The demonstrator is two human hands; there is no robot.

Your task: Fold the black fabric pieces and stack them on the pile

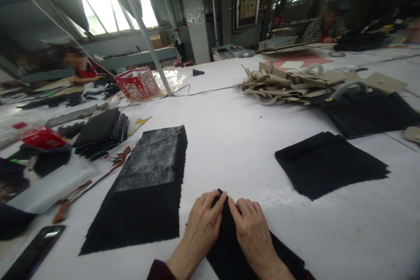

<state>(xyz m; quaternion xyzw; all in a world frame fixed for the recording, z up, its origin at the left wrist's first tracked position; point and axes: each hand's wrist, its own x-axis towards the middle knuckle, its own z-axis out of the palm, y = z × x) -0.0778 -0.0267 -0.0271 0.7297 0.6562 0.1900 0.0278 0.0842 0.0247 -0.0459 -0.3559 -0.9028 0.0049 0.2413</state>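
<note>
Both hands are on a black fabric piece [226, 245] at the front of the white table. My left hand [205, 218] pinches its far corner between thumb and fingers. My right hand [251, 225] presses on the same piece just beside, fingers curled and its index finger near that corner. More black fabric shows under my right wrist. To the left lies a tall stack of black fabric pieces [144, 214], its far half greyish and speckled. On the right rests a lower stack of black fabric pieces [328, 164].
A black phone [36, 249] lies at the near left. Scraps and a folded dark stack [101, 131] clutter the left side. Beige pieces [288, 83] are heaped at the back beside a black bag [370, 111]. A red patterned box [138, 85] stands by a pole. Two people sit farther off.
</note>
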